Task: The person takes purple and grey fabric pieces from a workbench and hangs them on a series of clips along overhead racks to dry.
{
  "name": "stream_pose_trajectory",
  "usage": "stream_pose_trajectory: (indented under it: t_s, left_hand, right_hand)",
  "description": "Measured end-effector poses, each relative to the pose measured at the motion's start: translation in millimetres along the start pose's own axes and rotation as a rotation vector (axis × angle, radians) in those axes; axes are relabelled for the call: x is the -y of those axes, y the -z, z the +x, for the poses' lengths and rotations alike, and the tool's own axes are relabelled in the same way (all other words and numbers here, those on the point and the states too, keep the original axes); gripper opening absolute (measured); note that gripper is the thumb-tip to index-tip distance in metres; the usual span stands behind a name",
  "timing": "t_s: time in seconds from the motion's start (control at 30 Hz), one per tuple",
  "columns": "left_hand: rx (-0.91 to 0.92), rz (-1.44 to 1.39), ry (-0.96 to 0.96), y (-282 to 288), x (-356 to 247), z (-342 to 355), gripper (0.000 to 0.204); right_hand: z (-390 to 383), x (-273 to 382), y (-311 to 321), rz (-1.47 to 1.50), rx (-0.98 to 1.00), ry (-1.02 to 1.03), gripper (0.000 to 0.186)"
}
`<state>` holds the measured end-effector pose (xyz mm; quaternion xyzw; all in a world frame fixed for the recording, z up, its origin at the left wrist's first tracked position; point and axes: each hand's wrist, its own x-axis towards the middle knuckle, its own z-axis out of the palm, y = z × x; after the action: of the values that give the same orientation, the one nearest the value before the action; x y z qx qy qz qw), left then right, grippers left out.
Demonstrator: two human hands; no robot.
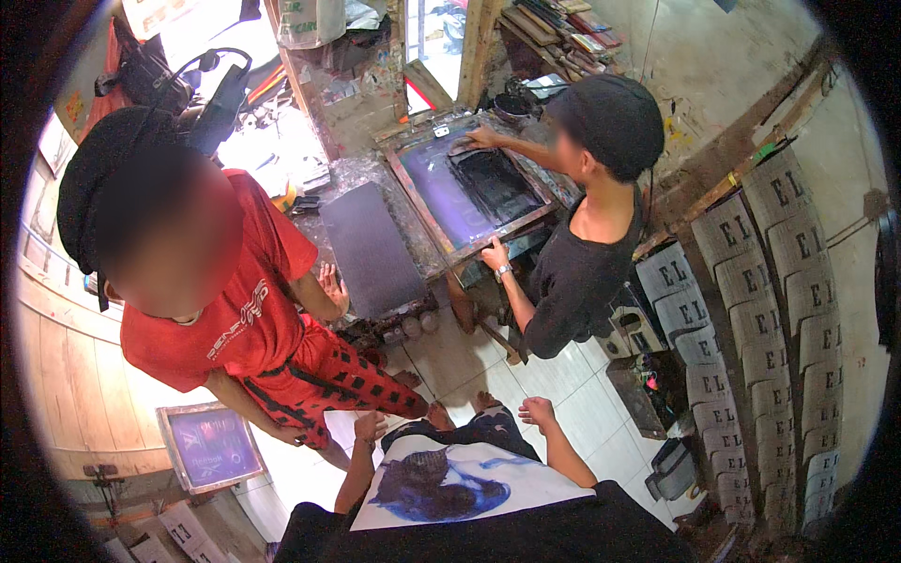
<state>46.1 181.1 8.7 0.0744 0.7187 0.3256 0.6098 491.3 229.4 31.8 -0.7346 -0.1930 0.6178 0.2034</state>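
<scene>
A stained, cluttered worktable carries a wooden frame stretched with purple mesh, part of the mesh covered in black. Just left of the frame, on the same table, lies a flat dark board with rounded corners. The floor, below the frame, is of pale tiles with dark joints. To the lower right of the frame, a dark box and a black case rest on the floor.
</scene>
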Motion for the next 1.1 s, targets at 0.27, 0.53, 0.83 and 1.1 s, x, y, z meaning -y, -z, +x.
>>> stream_pose_trajectory:
  t_s: [0.27, 0.53, 0.83, 1.1]
  left_hand:
    - [-0.048, 0.784, -0.208, 77, 117, 95, 0.04]
    - [-0.033, 1.224, -0.48, 96, 115, 120, 0.019]
    - [0.169, -0.216, -0.083, 71, 72, 116, 0.028]
    - [0.079, 0.471, -0.048, 58, 46, 82, 0.036]
  right_hand:
    - [-10, -23, -6, 0.049, -0.055, -0.198, 0.021]
    - [-6, -13, -27, 0.069, -0.073, -0.096, 0.02]
    - [-3, 10, -43, 0.046, -0.053, -0.04, 0.021]
    - [-12, -19, -31, 0.154, -0.081, -0.097, 0.021]
